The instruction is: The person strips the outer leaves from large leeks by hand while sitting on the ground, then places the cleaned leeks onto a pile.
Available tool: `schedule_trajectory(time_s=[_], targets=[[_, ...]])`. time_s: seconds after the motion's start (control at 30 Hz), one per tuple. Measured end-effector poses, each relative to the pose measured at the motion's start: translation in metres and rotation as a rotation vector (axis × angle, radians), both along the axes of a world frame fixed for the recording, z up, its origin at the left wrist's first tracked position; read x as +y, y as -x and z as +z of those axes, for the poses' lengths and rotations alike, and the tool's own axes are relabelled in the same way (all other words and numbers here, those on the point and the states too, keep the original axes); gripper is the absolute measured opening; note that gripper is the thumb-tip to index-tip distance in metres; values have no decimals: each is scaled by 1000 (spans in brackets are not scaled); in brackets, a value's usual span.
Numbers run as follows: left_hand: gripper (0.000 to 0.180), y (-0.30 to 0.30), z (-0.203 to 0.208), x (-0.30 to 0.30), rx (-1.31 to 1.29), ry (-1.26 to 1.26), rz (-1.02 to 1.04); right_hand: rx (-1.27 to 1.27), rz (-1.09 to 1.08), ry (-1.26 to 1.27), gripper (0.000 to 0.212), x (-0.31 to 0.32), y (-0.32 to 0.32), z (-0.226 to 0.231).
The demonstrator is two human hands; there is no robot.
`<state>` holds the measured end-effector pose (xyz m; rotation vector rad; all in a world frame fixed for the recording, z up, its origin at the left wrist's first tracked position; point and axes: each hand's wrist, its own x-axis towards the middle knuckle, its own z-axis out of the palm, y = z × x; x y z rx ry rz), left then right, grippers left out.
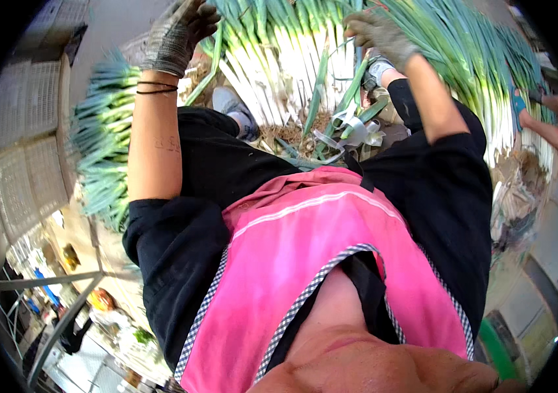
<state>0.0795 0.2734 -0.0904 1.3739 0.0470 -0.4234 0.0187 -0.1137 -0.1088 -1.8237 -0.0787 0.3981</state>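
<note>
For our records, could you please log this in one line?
left hand: gloved, beside leeks; right hand: gloved, over leeks; contact: unclear

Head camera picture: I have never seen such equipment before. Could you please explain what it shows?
Gladly. There is no machine, only a person. A wide fisheye camera on their head looks down, so straight edges bend and the pink apron looks large. The left hand and right hand wear gloves and reach forward. On the ground, long leek-like vegetables lie in front, white ends toward the person; more leafy greens lie at the left. Pale strips lie nearer the body. Whether either hand grips something, I cannot tell.
</note>
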Motion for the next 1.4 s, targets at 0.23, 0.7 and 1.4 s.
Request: schedule_trajectory(time_s=[0.23,0.7,1.4], targets=[[23,66,78,-20,-70,77,91,-178,735,986,26,133,-4,-262],[30,62,54,24,-166,116,89,619,-294,157,51,195,62,-278],[21,0,1,-134,224,529,239,526,70,-551,52,74,128,-3]])
